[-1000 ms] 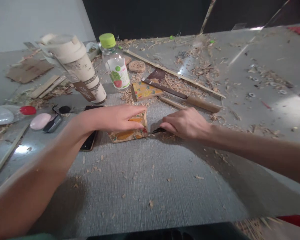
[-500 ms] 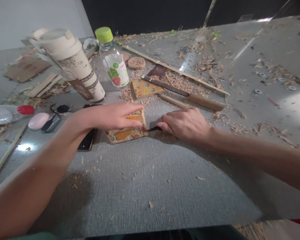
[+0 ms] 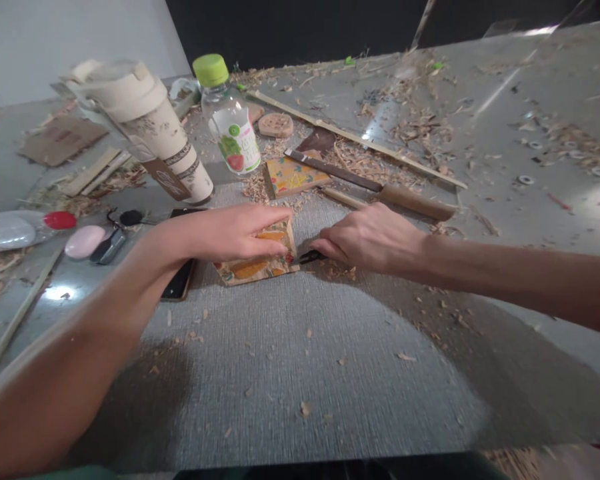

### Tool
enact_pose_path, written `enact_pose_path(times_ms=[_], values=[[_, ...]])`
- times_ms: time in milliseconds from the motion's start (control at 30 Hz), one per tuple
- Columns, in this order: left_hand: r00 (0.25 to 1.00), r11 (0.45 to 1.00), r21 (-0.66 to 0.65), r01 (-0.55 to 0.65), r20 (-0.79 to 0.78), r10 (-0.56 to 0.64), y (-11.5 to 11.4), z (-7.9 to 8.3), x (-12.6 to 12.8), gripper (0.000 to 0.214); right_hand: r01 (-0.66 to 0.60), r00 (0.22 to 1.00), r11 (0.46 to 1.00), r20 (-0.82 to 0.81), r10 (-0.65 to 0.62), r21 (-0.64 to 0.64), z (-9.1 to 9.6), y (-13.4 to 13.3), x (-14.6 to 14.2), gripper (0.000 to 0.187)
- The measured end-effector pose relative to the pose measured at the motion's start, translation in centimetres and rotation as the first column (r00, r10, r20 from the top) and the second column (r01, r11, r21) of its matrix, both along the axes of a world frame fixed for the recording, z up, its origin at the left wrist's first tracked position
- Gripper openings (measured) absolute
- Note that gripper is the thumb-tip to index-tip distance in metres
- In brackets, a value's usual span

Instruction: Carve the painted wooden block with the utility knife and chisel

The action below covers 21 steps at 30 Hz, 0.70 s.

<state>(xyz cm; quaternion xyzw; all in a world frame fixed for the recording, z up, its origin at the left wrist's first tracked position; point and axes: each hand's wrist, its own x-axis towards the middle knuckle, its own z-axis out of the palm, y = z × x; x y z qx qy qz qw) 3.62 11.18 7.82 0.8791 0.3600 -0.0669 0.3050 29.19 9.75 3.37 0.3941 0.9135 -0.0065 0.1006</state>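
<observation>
A thin wooden board [image 3: 249, 270] with a colourful orange and red pattern lies on the grey mat. My left hand [image 3: 235, 233] holds it down from the left, thumb across its top and the fingers reaching to its far edge. In my right hand [image 3: 365, 237] is a slim dark carving knife [image 3: 310, 257], its handle hidden by the closed fingers. The knife's tip meets the right edge of the board, near my left thumb. Wood shavings [image 3: 343, 272] lie under my right hand.
Beyond the hands lie a second patterned board [image 3: 295, 175], a long blade with a wooden handle [image 3: 415, 202] and a wooden stick [image 3: 345, 199]. A bottle [image 3: 237, 140] and a cream tumbler [image 3: 165, 140] stand behind. A phone [image 3: 180, 283] is partly under my left wrist.
My right hand's wrist and forearm have lifted slightly, and the knife stays at the board's right edge. My left hand keeps its place on the board. The view has shifted a little.
</observation>
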Motion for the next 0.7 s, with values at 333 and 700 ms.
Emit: enact_pose_path(times_ms=[333, 700], values=[[0.998, 1.000, -0.014, 0.012, -0.063, -0.013, 0.5, 0.0, -0.1, 0.036, -0.090, 0.996, 0.996, 0.002, 0.090, 0.012, 0.0, 0.6, 0.1, 0.069], [0.993, 1.000, 0.016, -0.022, -0.117, 0.024, 1.0, -0.7, -0.1, 0.061, -0.080, 0.995, 0.995, -0.069, 0.076, -0.057, -0.4, 1.5, 0.6, 0.069]])
